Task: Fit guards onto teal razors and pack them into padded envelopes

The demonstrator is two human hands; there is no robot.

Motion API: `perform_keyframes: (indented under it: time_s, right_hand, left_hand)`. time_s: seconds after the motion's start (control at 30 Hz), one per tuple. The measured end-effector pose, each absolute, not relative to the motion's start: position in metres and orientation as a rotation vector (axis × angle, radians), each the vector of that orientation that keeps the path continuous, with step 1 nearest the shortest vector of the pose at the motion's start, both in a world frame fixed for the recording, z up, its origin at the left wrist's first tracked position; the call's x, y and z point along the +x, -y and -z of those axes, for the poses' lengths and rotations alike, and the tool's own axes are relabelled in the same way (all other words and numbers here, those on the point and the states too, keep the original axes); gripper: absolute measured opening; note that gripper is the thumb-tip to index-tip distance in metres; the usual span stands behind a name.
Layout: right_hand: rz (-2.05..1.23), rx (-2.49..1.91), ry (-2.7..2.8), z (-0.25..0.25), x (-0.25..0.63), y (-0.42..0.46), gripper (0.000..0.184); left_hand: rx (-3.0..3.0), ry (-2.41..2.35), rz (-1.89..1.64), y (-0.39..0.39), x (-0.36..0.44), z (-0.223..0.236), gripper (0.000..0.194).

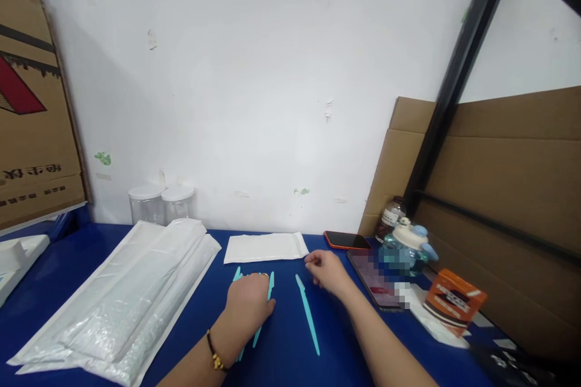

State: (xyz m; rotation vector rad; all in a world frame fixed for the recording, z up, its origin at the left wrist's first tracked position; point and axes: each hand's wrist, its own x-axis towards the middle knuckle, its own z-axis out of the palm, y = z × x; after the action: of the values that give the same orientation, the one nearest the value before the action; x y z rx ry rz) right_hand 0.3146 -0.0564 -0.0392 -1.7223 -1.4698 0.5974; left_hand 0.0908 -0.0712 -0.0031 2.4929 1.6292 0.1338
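My left hand [248, 302] lies knuckles-up on the blue table [281, 357], fingers curled over two thin turquoise plastic sticks [270, 288] that poke out ahead of and behind it. A third turquoise stick [307, 313] lies loose between my hands. My right hand [327, 272] hovers just right of that stick's far end, fingers loosely pinched with nothing visible in them. A small white resealable pouch [265, 247] lies flat just beyond both hands.
A stack of long clear plastic bags [131, 296] lies at left, two clear jars [161, 202] behind it. Two phones [347, 240], a blue-capped bottle [406, 251] and an orange box [455, 301] crowd the right. Cardboard [499, 193] lines the right side.
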Motion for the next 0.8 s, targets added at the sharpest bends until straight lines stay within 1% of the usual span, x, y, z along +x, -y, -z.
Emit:
perform_keyframes:
  time_s: [0.07, 0.13, 0.23, 0.33, 0.4, 0.5, 0.6, 0.67, 0.73, 0.8]
  right_hand:
    - [-0.379, -1.787, 1.465, 0.028, 0.337, 0.061, 0.010]
    - [-0.275, -1.897, 1.491, 0.019, 0.359, 0.067, 0.010]
    - [-0.294, -2.058, 1.516, 0.017, 0.377, 0.074, 0.008]
    - [-0.317, -2.122, 1.514, 0.023, 0.377, 0.075, 0.005]
    - [-0.346, -2.142, 1.519, 0.027, 0.372, 0.073, 0.003]
    - [-0.406, -2.137, 1.536, 0.031, 0.368, 0.069, 0.008]
    - [-0.445, -2.105, 1.540, 0.032, 0.368, 0.067, 0.014]
    - [-0.433, -2.066, 1.525, 0.030, 0.368, 0.066, 0.014]
    - [-0.401, -2.011, 1.506, 0.026, 0.366, 0.066, 0.010]
    - [-0.474, -1.862, 1.446, 0.021, 0.360, 0.067, 0.007]
  left_hand:
    - [2.514, -1.623, -0.092, 0.072, 0.096, 0.002, 0.015]
    - [2.535, -1.628, -0.077, 0.073, 0.100, 0.001, 0.015]
    - [2.574, -1.624, -0.073, 0.073, 0.105, 0.003, 0.020]
    - [2.592, -1.596, -0.108, 0.072, 0.105, 0.004, 0.023]
    - [2.567, -1.589, -0.203, 0.071, 0.103, 0.003, 0.019]
    - [2.473, -1.526, -0.437, 0.069, 0.099, 0.001, 0.014]
    - [2.233, -1.289, -0.608, 0.066, 0.095, -0.001, 0.011]
    - [1.999, -1.078, -0.624, 0.065, 0.094, 0.000, 0.012]
    - [1.807, -0.939, -0.628, 0.064, 0.094, 0.002, 0.017]
    - [1.695, -0.889, -0.653, 0.064, 0.094, 0.004, 0.026]
